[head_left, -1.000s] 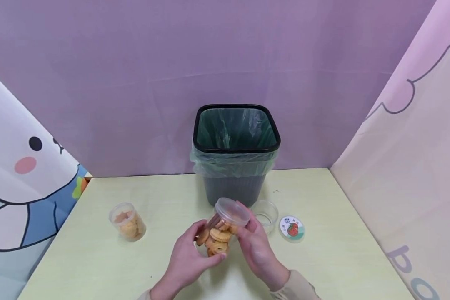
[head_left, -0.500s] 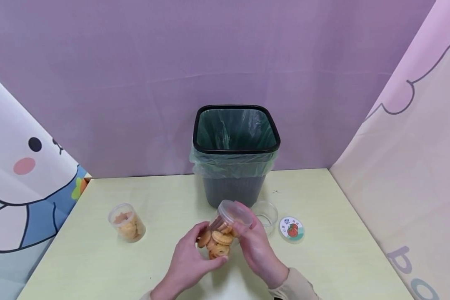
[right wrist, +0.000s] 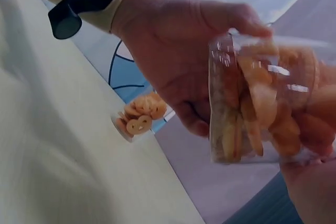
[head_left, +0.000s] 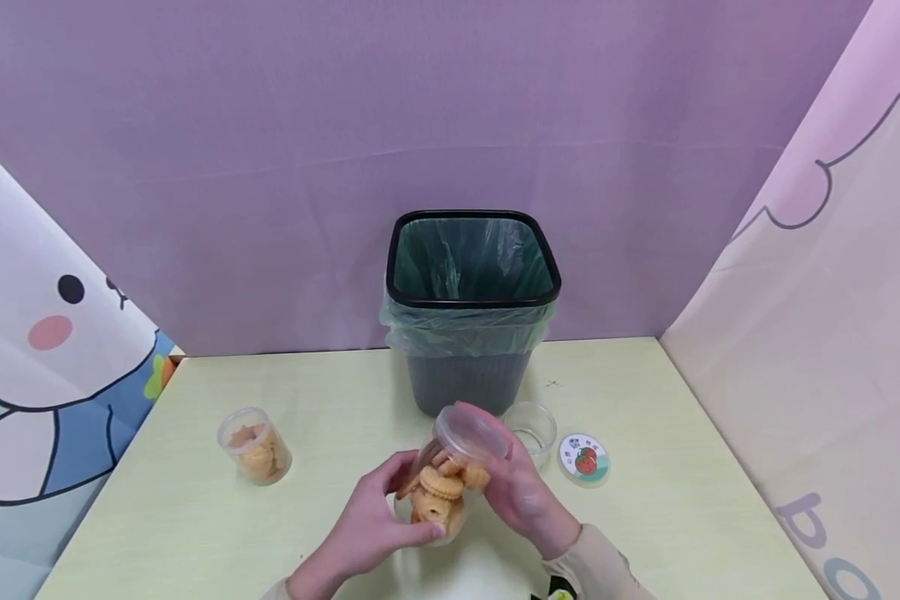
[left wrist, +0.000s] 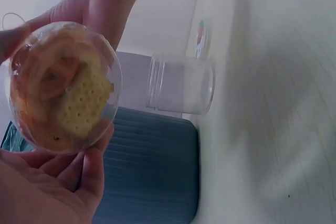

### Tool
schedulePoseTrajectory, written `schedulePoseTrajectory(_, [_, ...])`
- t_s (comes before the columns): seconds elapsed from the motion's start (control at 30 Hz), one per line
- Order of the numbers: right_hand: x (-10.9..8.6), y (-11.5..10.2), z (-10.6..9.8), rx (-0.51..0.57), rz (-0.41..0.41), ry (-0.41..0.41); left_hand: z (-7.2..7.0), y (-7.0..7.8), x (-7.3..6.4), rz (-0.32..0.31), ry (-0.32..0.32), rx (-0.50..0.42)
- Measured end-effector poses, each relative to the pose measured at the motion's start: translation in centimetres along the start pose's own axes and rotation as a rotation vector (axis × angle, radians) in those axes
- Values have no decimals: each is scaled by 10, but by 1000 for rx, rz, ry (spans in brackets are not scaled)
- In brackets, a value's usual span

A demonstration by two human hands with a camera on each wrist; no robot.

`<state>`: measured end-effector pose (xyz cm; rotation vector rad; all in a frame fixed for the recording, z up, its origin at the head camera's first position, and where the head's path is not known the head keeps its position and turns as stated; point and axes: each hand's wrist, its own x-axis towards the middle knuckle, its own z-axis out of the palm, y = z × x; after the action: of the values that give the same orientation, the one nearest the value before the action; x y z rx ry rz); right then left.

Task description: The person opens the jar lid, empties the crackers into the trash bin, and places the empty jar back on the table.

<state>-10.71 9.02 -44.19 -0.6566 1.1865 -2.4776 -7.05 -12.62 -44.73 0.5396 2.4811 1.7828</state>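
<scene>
Both hands hold a clear plastic jar of biscuits [head_left: 441,500] above the table, tilted. My left hand [head_left: 367,521] grips the lower part, thumb across the near side. Around the translucent lid [head_left: 471,433] at the upper end curls my right hand [head_left: 528,492], fingers behind and partly hidden. In the left wrist view the jar's round base [left wrist: 86,103] faces the camera, a pale dotted cracker pressed against it. From the right wrist side, ring and stick biscuits [right wrist: 262,98] show through the jar wall, with the left hand [right wrist: 176,51] beyond.
A lined waste bin [head_left: 468,358] stands at the back middle. Just right of it are an uncovered clear jar [head_left: 532,425] and a round tomato-print lid [head_left: 583,457]. Another biscuit jar [head_left: 255,446] stands at left. Purple cloth [head_left: 285,208] hangs behind the table.
The jar's lower end and the left hand have moved slightly toward the person; the lid end has tipped, and the biscuits have shifted inside. The right hand has edged a little right.
</scene>
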Motion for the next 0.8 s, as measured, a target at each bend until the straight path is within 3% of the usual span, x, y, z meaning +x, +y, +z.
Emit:
schedulePoseTrajectory(0.13, [0,2,-5,19,10,-61,0,-2,0,-6,-6,-9])
schedulePoseTrajectory(0.3, [-2,7,-7,36,10,-28,3,-2,1,-28,64,16])
schedulePoseTrajectory(0.57, [-8,6,13,-67,-24,270,12,2,1,-70,243,141])
schedulePoseTrajectory(0.8, [-4,4,30,-122,-44,416,21,4,3,-65,288,265])
